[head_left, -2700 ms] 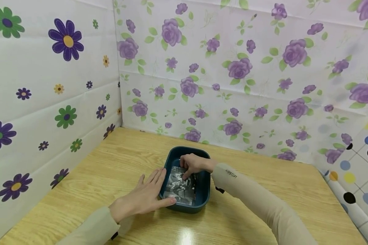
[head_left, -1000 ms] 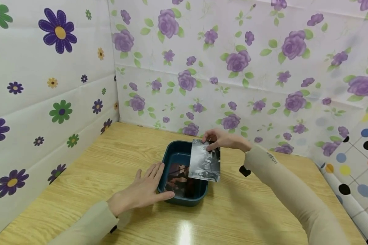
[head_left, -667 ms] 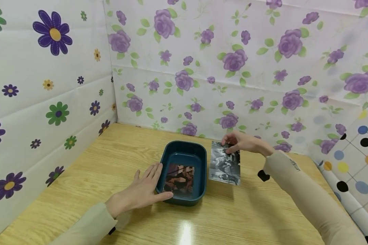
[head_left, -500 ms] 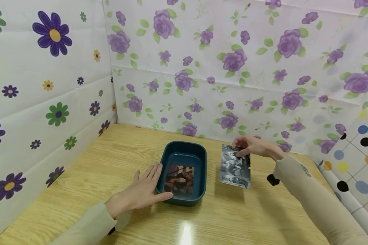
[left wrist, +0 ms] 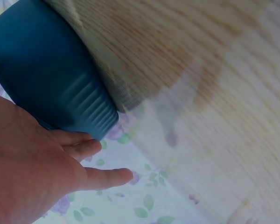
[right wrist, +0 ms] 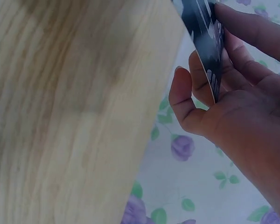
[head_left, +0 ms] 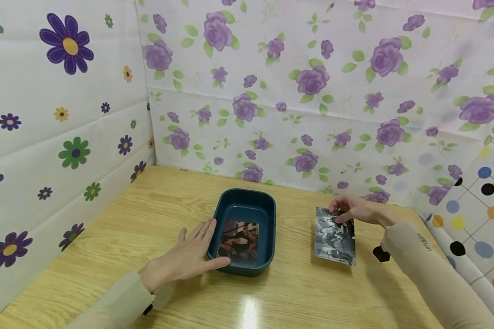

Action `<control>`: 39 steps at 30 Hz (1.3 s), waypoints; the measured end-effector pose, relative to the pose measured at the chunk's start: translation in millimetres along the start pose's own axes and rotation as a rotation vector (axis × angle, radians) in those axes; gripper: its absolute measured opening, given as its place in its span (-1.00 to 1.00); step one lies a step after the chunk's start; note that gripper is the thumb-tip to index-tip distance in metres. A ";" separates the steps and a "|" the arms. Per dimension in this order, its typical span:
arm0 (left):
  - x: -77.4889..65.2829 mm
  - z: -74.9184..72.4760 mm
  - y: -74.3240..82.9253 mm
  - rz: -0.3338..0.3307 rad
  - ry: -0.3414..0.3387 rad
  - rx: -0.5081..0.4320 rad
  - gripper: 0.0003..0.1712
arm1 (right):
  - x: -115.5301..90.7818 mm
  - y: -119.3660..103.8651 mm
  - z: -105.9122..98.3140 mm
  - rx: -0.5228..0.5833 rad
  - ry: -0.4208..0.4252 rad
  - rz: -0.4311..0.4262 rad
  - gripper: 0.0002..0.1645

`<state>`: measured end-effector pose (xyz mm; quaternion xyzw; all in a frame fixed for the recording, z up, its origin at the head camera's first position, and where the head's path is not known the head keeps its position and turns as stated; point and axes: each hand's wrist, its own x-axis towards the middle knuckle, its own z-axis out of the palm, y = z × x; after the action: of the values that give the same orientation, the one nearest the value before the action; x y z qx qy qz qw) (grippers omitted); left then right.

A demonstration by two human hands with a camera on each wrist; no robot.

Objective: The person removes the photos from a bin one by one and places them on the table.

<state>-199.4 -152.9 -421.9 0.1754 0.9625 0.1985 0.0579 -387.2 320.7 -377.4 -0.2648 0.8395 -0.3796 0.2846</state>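
While left hand (head_left: 189,258) touches tub (head_left: 247,211), right hand (head_left: 357,211) pinches photo (head_left: 335,238).

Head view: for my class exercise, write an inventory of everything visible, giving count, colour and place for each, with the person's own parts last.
Tub: 1, dark blue, on the table
Colour photo: 1, reddish-brown and dark, inside the tub
Black-and-white photo: 1, grey tones, right of the tub
Table: 1, yellowish wood, beneath
Rose sheet: 1, white with purple roses, behind
Daisy sheet: 1, white with purple, green and yellow flowers, left
Dotted sheet: 1, white with coloured dots, right
Wrist pieces: 2, black, one at each wrist
Sleeves: 2, beige, both arms
Left grip: 1, bare hand, against the tub
Right grip: 1, bare hand, holding the black-and-white photo
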 end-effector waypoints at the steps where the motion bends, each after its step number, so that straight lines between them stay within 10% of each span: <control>1: -0.2 -0.3 0.0 -0.001 -0.002 0.001 0.24 | 2.6 0.0 2.3 -0.003 -0.005 0.009 -0.63; 39: -1.1 0.0 -3.0 -0.005 0.004 0.012 0.25 | 110.6 -17.3 15.9 -0.275 0.128 0.049 -0.76</control>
<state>-199.3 -155.9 -423.1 0.1726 0.9643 0.1931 0.0554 -449.6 229.9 -403.2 -0.2560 0.9062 -0.2701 0.2005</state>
